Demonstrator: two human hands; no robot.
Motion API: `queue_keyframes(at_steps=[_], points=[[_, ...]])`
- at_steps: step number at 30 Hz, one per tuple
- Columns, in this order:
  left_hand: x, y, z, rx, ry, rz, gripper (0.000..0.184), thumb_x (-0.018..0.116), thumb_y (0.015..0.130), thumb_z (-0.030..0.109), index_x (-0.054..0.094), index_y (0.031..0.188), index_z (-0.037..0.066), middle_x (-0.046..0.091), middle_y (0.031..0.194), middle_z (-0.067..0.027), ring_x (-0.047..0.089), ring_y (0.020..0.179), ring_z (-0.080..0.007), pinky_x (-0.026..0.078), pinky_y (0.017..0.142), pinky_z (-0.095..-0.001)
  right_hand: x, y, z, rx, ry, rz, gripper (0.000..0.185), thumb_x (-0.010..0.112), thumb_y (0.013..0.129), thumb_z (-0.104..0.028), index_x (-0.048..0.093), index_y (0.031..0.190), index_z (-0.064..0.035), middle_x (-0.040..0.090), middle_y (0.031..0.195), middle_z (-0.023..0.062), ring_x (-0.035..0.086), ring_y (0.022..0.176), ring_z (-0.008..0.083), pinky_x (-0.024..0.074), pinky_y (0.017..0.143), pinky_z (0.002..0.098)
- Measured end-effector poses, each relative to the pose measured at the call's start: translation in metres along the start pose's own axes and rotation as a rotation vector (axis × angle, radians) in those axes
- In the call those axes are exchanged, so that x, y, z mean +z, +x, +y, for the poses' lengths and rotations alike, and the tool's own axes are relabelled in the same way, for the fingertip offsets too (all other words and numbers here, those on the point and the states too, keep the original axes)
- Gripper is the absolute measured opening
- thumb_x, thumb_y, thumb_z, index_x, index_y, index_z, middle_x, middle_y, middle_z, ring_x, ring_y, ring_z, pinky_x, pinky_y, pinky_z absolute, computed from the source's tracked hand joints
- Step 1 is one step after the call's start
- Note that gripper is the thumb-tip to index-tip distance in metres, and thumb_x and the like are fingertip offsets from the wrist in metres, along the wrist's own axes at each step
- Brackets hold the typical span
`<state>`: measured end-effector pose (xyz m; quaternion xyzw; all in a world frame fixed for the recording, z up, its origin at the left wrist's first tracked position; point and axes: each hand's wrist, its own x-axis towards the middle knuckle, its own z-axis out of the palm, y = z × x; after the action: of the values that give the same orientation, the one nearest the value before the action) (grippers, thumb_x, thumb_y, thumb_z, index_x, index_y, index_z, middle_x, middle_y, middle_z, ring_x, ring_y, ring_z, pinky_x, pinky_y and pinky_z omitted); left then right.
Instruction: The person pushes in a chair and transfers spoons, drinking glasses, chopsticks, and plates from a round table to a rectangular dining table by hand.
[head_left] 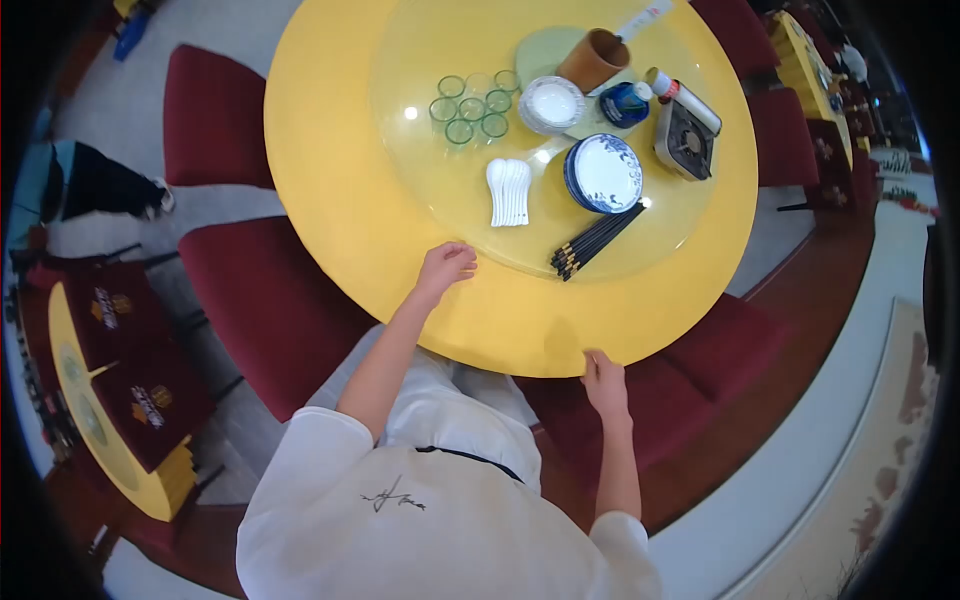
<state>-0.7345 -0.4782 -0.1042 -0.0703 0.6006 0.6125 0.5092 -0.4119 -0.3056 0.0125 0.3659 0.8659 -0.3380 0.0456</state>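
Observation:
My left hand point(447, 269) is over the near rim of the yellow round table point(340, 215), its fingers loosely bent and nothing in them. At the table's near edge, my right hand point(604, 384) hangs with its fingers curled in and no object showing. Nearest to the left hand is a row of nested white spoons point(510, 193) on the glass turntable point(420, 180). Black chopsticks point(597, 240) with gold bands lie to their right. Behind these stands a stack of blue-and-white plates point(608, 173).
Several green-rimmed glasses point(472, 108), white bowls point(552, 103), a brown cup point(595, 60), a blue container point(625, 104) and a portable gas stove point(684, 140) share the turntable. Dark red chairs point(265, 300) surround the table. Another person point(100, 185) is at the far left.

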Motion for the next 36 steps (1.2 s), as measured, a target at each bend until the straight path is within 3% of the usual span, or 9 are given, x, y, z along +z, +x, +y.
queue_keyframes(at_steps=[2,4,6,10,14,17,20,26,36], points=[[-0.013,0.007,0.006,-0.027,-0.072,-0.042,0.034,0.064,0.092,0.02,0.059,0.119,-0.001,0.065,0.107,-0.0092,0.066,0.098,-0.0197,0.055,0.085,-0.0314,0.008,0.062,-0.049,0.014,-0.038,-0.071,0.016,0.055,0.094,-0.008,0.064,0.103,0.0008,0.063,0.066,0.0151,0.066,0.058,0.0268,0.0509,0.057,0.0337],[-0.026,0.023,0.007,-0.039,-0.128,-0.074,0.037,0.062,0.093,0.022,0.057,0.122,-0.001,0.063,0.112,-0.0103,0.065,0.1,-0.0208,0.055,0.087,-0.0324,0.029,0.129,-0.058,-0.101,-0.039,-0.073,0.017,0.06,0.091,-0.01,0.065,0.103,0.0012,0.065,0.078,0.0214,0.066,0.072,0.0358,0.0508,0.062,0.038],[-0.026,0.026,-0.004,-0.08,-0.234,-0.074,0.039,0.061,0.094,0.024,0.057,0.124,0.0,0.062,0.115,-0.0113,0.064,0.102,-0.0219,0.054,0.089,-0.0337,0.045,0.201,-0.071,-0.145,0.001,-0.118,0.028,0.065,0.088,-0.017,0.064,0.109,0.0009,0.067,0.09,0.0196,0.066,0.079,0.0317,0.0523,0.071,0.036],[-0.026,0.044,-0.005,-0.166,-0.381,-0.094,0.046,0.061,0.094,0.03,0.054,0.128,0.001,0.059,0.12,-0.014,0.064,0.105,-0.0247,0.054,0.09,-0.0362,0.073,0.307,-0.118,0.026,-0.048,0.003,0.068,0.077,0.078,-0.04,0.055,0.128,0.0001,0.058,0.123,0.0219,0.059,0.107,0.0324,0.048,0.09,0.0415],[-0.023,0.038,0.037,-0.312,-0.21,-0.086,0.053,0.061,0.094,0.033,0.05,0.132,-0.001,0.06,0.115,-0.0171,0.067,0.097,-0.0266,0.058,0.08,-0.036,0.092,0.347,-0.163,0.145,-0.126,-0.006,0.103,0.079,0.062,-0.062,0.043,0.14,-0.0044,0.045,0.132,0.03,0.05,0.118,0.042,0.0411,0.101,0.0473],[-0.027,0.033,0.067,-0.424,-0.258,-0.251,0.055,0.062,0.093,0.034,0.049,0.133,-0.002,0.062,0.108,-0.02,0.069,0.083,-0.0275,0.06,0.072,-0.0349,0.107,0.348,-0.179,0.096,-0.311,0.013,0.095,0.08,0.063,-0.056,0.046,0.137,-0.007,0.046,0.127,0.0286,0.047,0.117,0.045,0.0408,0.099,0.05],[-0.015,0.053,0.045,-0.293,-0.207,-0.173,0.052,0.063,0.092,0.032,0.05,0.132,0.0,0.065,0.105,-0.0191,0.069,0.071,-0.0245,0.059,0.064,-0.033,0.114,0.346,-0.17,0.063,-0.323,0.062,0.082,0.08,0.064,-0.05,0.051,0.129,-0.0088,0.047,0.12,0.0276,0.045,0.113,0.0457,0.0407,0.097,0.0514],[0.022,0.069,0.052,0.316,0.602,0.177,0.054,0.073,0.082,0.027,0.054,0.127,0.004,0.064,0.098,-0.0152,0.067,0.078,-0.0298,0.053,0.064,-0.0377,0.119,0.353,-0.143,0.118,-0.262,0.117,0.069,0.081,0.063,-0.043,0.054,0.117,-0.0087,0.047,0.115,0.0274,0.046,0.109,0.0433,0.0396,0.095,0.0485],[0.062,0.08,0.05,0.399,0.837,0.147,0.062,0.077,0.077,0.026,0.047,0.126,0.003,0.056,0.104,-0.0143,0.062,0.094,-0.0337,0.053,0.073,-0.0434,0.108,0.353,-0.135,0.205,-0.12,0.089,0.07,0.085,0.061,-0.044,0.057,0.113,-0.0053,0.048,0.115,0.0295,0.047,0.111,0.0419,0.0415,0.095,0.0471]])
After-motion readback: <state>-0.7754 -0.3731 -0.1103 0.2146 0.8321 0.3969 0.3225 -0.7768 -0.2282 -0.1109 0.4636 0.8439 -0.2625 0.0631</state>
